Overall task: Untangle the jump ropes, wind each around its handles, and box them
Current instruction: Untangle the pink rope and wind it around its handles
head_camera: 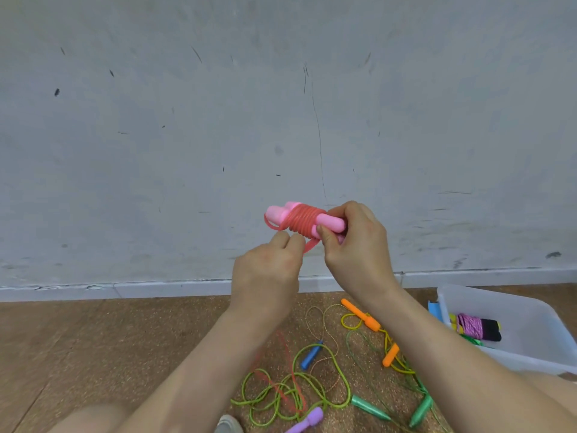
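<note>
Raised in front of the wall, my right hand (352, 242) grips the two pink handles (331, 222) of a jump rope side by side. Red-pink rope (301, 225) is coiled in several turns around their middle. My left hand (271, 270) pinches the loose end of that rope just below the coil. A blurred stretch of the same rope (285, 379) hangs down toward the floor. On the floor below lie tangled ropes: green cord (340, 385) with green handles (368, 407), orange handles (360, 314), a blue handle (310, 357) and a purple handle (307, 421). The clear plastic box (530, 314) stands at the right.
Inside the box lie a wound purple rope on black handles (476, 329) and a blue item (435, 310). A scuffed grey wall (218, 120) with a white baseboard stands close ahead. The floor (93, 339) is brown cork-like.
</note>
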